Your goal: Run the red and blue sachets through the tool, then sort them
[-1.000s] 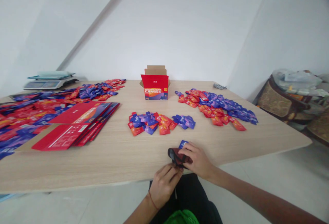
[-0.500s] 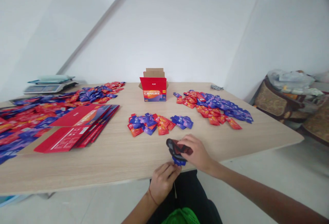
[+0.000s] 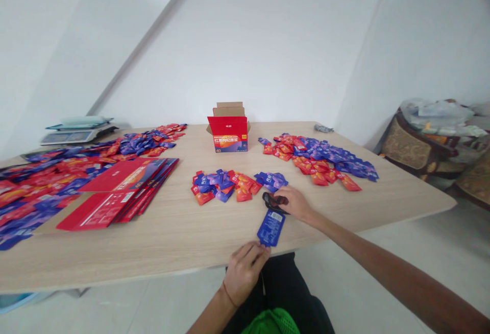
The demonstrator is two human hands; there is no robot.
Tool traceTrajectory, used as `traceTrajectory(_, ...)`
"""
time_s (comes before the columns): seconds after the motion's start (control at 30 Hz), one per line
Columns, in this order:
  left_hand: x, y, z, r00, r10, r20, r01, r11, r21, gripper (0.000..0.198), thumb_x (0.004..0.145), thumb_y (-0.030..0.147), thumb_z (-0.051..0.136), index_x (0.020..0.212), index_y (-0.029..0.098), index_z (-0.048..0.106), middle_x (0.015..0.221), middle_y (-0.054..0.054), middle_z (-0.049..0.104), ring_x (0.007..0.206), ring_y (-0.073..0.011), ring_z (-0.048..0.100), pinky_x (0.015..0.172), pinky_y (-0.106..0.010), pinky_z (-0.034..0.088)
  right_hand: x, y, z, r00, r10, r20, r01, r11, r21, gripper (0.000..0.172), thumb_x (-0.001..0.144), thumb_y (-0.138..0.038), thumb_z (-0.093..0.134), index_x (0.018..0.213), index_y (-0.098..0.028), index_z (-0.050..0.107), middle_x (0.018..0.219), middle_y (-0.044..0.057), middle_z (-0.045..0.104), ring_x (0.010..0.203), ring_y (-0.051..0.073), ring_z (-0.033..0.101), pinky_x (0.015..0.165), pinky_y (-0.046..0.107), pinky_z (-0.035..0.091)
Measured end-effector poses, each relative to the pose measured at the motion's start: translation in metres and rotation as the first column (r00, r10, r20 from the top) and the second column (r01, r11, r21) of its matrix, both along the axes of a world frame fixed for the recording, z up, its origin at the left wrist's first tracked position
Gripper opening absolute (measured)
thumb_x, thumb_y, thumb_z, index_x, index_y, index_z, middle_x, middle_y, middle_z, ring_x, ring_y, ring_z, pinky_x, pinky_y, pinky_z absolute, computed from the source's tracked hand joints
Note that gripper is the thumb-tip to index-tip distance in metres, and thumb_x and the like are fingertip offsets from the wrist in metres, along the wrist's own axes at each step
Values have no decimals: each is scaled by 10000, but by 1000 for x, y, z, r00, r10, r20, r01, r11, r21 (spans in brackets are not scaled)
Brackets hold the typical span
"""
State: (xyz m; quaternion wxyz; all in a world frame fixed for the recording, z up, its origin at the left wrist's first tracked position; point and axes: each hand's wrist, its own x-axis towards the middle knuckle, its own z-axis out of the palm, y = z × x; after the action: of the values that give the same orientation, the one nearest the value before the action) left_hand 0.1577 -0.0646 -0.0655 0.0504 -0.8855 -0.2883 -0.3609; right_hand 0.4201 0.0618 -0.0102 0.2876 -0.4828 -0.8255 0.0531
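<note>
Down at the near edge of the table (image 3: 172, 232), we see the left hand (image 3: 245, 270) pinching the near end of a blue sachet (image 3: 271, 227) that lies flat on the wood. Just beyond, the right hand (image 3: 294, 203) is closed on a dark object (image 3: 271, 200), perhaps scissors but too blurred to tell, beside the small sachet pile (image 3: 225, 186).

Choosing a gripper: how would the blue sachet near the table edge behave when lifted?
Likely light and floppy: the blue sachet is a thin, flat pouch. Its smooth film may slip. Lying flat on the table, it should not roll.
</note>
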Motion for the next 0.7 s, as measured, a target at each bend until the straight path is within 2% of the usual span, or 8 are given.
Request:
traceTrajectory(0.1,1,-6,9,994,13,106,-2,995,-102,244,1023,174,511,1160,225,707,981,-53,729,959,-191,711,863,-309,607,15,-2,7,966,-106,-237,115,993,24,199,814,-221,704,1008,-202,746,970,58,714,916,223,641,812,345,510)
traceTrajectory(0.17,2,-7,16,955,96,282,-18,964,-266,249,1032,217,498,1147,228,719,996,-60,732,926,-180,717,836,-287,606,25,-8,12,910,-169,-380,195,980,32,228,817,-312,712,1012,-197,744,970,67,720,884,225,655,783,345,526)
traceTrajectory(0.3,4,0,24,782,384,491,64,734,-676,190,940,286,623,1046,169,729,937,-69,756,844,-200,737,748,-285,612,38,-20,25,825,-213,-523,260,965,18,287,779,-372,746,1004,-194,748,979,71,742,826,224,665,741,346,536)
traceTrajectory(0.4,9,9,28,822,437,364,36,597,-801,129,823,221,695,931,158,728,778,-30,737,705,-188,715,658,-269,585,36,-31,36,813,-213,-542,260,966,10,288,764,-349,762,1010,-200,752,976,65,745,823,226,668,744,349,534)
traceTrajectory(0.47,13,12,33,894,391,219,-94,642,-761,119,793,175,698,907,181,731,759,-13,716,677,-172,683,666,-269,563,30,-40,45,819,-195,-540,240,971,13,266,765,-329,764,997,-199,752,969,67,739,830,229,667,743,349,534)
traceTrajectory(0.57,15,8,40,958,284,47,-223,838,-498,137,864,148,645,953,211,729,915,-49,707,836,-194,674,778,-309,555,20,-54,59,838,-158,-523,196,980,18,218,791,-312,753,980,-202,747,947,64,723,816,221,661,716,334,531)
traceTrajectory(0.63,12,2,40,984,173,-27,-173,940,-294,158,934,167,602,1030,219,716,1019,-76,695,953,-219,660,838,-346,555,12,-63,66,857,-128,-499,169,985,39,198,810,-293,742,992,-214,744,956,60,715,830,218,659,722,329,531)
traceTrajectory(0.7,7,-4,34,994,57,-94,-70,988,-141,185,972,188,585,1116,223,695,1054,-80,697,997,-228,656,860,-366,563,2,-71,67,886,-81,-457,130,989,76,211,814,-247,736,1024,-227,737,993,58,708,889,220,656,773,334,532)
